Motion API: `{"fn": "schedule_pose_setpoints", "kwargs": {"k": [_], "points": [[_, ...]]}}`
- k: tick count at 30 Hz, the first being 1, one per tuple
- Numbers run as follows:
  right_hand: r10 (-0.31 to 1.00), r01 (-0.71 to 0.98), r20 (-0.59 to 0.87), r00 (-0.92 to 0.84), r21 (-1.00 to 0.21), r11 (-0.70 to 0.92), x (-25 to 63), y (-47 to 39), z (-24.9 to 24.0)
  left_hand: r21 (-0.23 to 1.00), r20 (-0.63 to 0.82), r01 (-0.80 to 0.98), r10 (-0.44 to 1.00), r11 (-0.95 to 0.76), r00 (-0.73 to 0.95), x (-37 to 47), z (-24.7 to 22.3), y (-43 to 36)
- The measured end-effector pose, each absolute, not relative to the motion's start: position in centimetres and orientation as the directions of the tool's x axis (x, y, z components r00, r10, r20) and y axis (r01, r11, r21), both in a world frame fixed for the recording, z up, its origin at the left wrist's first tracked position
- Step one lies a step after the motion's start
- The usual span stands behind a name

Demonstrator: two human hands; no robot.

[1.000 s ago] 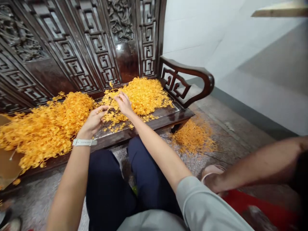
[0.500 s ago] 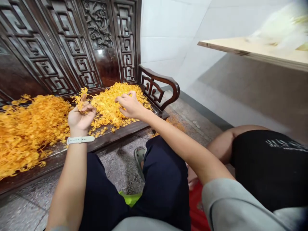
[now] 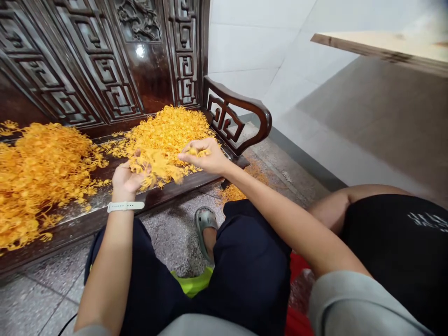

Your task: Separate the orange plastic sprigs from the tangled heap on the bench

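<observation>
Two heaps of orange, branching plastic-like pieces lie on a dark wooden bench: a large left heap and a smaller right heap. My left hand, with a pale watch band at its wrist, holds a loose orange bunch, partly blurred, in front of the right heap. My right hand pinches a small orange piece between thumb and fingers, just right of the bunch.
The bench has a carved back and a curved armrest. A wooden board juts in at upper right. Another person in black shorts sits close on the right. Orange bits lie on the floor by the bench end.
The view has shifted. My left hand now carries a larger orange bunch. My right hand, loosely curled with nothing visible in it before, now has a small orange piece in its fingers.
</observation>
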State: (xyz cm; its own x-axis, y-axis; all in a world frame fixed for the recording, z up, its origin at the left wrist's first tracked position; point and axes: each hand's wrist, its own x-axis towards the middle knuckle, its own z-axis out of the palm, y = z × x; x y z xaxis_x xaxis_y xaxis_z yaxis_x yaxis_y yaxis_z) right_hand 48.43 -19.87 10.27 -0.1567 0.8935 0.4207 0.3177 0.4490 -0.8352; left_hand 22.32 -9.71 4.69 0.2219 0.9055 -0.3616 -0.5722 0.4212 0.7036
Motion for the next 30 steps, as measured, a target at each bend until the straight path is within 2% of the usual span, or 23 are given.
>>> {"fn": "schedule_pose_setpoints", "kwargs": {"k": [3,6,8,13,16,19,20,22,24,26,28,30], "points": [[0.92,0.02,0.387,0.064,-0.922,0.386,48.2,-19.5,11.0,0.643,-0.482,-0.588,0.856,0.491,0.188,21.8,4.0,-9.5],[0.945,-0.191,0.265,0.191,-0.934,0.3,48.8,-18.5,11.0,0.62,-0.45,-0.627,0.868,0.472,0.209,21.7,3.8,-9.9],[0.954,-0.269,0.188,0.231,-0.931,0.249,49.4,-17.9,10.8,0.638,-0.405,-0.608,0.877,0.473,0.258,22.1,3.9,-10.3],[0.948,-0.356,0.142,0.285,-0.902,0.242,50.8,-17.7,11.0,0.827,-0.306,-0.42,0.926,0.374,0.224,23.5,3.3,-11.0],[0.942,-0.373,0.15,0.3,-0.891,0.261,51.2,-18.7,12.0,0.896,-0.247,-0.315,0.94,0.313,0.234,24.0,2.0,-11.0],[0.935,-0.359,0.166,0.313,-0.891,0.278,51.3,-19.8,13.2,0.955,-0.189,-0.211,0.976,0.208,0.107,24.6,1.0,-11.1],[0.935,-0.352,0.168,0.312,-0.894,0.278,51.2,-20.1,13.5,0.977,-0.123,-0.171,0.992,0.127,0.035,24.8,0.9,-11.3],[0.943,-0.341,0.16,0.291,-0.904,0.259,50.9,-20.6,13.9,0.991,0.1,-0.081,0.994,-0.104,-0.053,25.6,1.5,-12.5],[0.962,-0.336,0.137,0.238,-0.917,0.214,50.4,-20.8,14.1,0.942,0.336,-0.026,0.942,-0.335,0.011,26.6,2.9,-14.5],[0.981,-0.336,0.107,0.165,-0.929,0.158,49.7,-20.9,14.1,0.882,0.465,-0.016,0.867,-0.47,0.176,28.0,4.4,-16.8],[0.989,-0.342,0.094,0.11,-0.931,0.126,48.8,-20.9,14.0,0.852,0.496,-0.014,0.8,-0.523,0.338,29.5,5.4,-18.9],[0.991,-0.354,0.096,0.087,-0.927,0.121,47.8,-20.9,13.8,0.874,0.445,-0.01,0.793,-0.485,0.415,30.8,5.3,-20.2]]}}
